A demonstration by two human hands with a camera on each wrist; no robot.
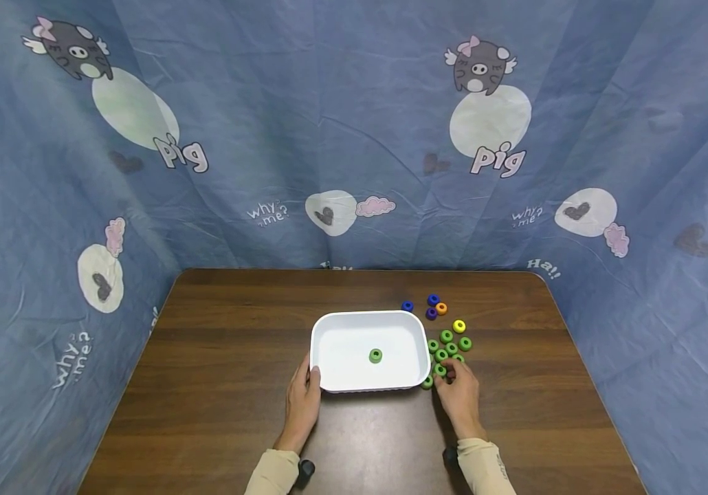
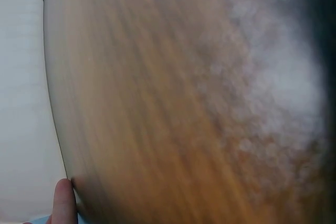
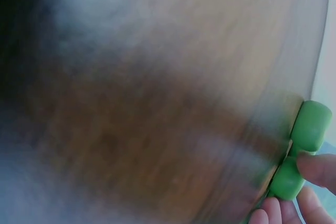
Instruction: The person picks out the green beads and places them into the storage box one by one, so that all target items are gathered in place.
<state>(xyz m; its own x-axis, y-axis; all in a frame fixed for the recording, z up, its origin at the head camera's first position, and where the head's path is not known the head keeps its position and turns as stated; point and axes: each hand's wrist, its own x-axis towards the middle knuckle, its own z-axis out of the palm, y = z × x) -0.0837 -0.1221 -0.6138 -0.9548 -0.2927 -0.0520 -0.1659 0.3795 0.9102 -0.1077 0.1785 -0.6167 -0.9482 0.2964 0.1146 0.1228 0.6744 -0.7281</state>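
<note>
A white rectangular tray (image 1: 369, 386) lies on the table, with one green bead (image 1: 375, 355) on its floor. My left hand (image 1: 303, 402) holds the tray's near left side, the thumb along the rim. Beside the tray's right wall, my right hand (image 1: 460, 399) pinches a green bead (image 3: 287, 178) between thumb and fingers. Another green bead (image 3: 312, 125) sits right against it in the right wrist view. Several more green beads (image 1: 451, 348) cluster just beyond the right fingertips; each is a chunky ring with a hole.
A yellow bead (image 1: 459, 326) lies behind the green cluster. Farther back are an orange bead (image 1: 441, 309) and a few blue ones (image 1: 407, 306). The brown wooden table (image 1: 218, 344) runs back to a blue printed cloth (image 1: 354, 137) hanging behind and at both sides.
</note>
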